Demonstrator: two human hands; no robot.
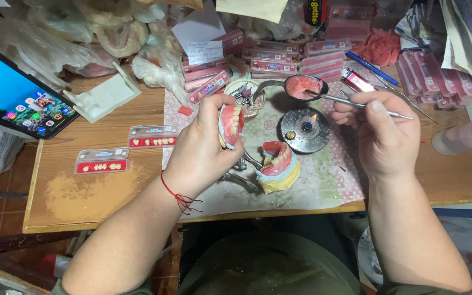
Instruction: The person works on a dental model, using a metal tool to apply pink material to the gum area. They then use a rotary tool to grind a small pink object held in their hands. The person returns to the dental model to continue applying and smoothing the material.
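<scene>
My left hand (203, 150) holds a denture model (231, 124) with pink wax and a row of white teeth, tilted upright above the mat. My right hand (381, 131) grips a thin metal wax tool (350, 102), whose tip reaches into a metal ladle of pink wax (303, 86). Between my hands a small round spirit burner (305, 130) carries a small flame. A second denture model (277, 166) on a yellow and blue base sits on the mat in front of the burner.
A patterned mat (323, 180) covers the wooden table (94, 191). Two red tooth cards (127, 150) lie at left, near a tablet (17, 93). Stacked pink tooth strips (279, 60), plaster casts in bags and papers crowd the back. A bottle (465, 136) lies at right.
</scene>
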